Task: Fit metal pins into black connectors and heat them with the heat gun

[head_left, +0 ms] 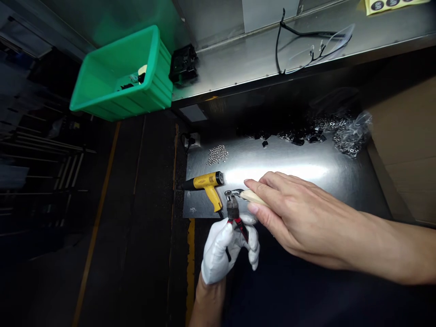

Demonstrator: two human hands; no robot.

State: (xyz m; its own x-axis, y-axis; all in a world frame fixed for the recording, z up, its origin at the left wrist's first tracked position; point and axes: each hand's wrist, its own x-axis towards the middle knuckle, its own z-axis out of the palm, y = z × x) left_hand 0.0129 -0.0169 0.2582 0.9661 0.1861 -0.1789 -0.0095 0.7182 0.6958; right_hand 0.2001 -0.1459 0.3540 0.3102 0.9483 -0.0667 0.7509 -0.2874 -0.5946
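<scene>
Figure: crimping or cutting at a small fitting, seen from above. Your left hand (226, 247), in a white glove, was closed around the red handles of the pliers (233, 213), whose nose pointed up and away from you. Your bare right hand (293, 213) pinched a pale, slim piece (252, 196) between thumb and fingers, its metal end (235, 193) lying at the pliers' tip, just above the near edge of the bench (306, 168). Whether the tip had already closed on that end could not be told.

To do this step well, you likely needed to keep the pale piece level and steady, let the pliers meet the metal end squarely, and squeeze slowly, so that the small part did not twist or spring away. Your right fingertips lay close to the nose; holding further back would probably have been safer.

Also on the bench: a yellow heat gun (207, 184) just left of the pliers, a heap of small silver parts (218, 154), black clips (296, 136) and a clear bag (350, 131). A green bin (102, 86) stood above left.
</scene>
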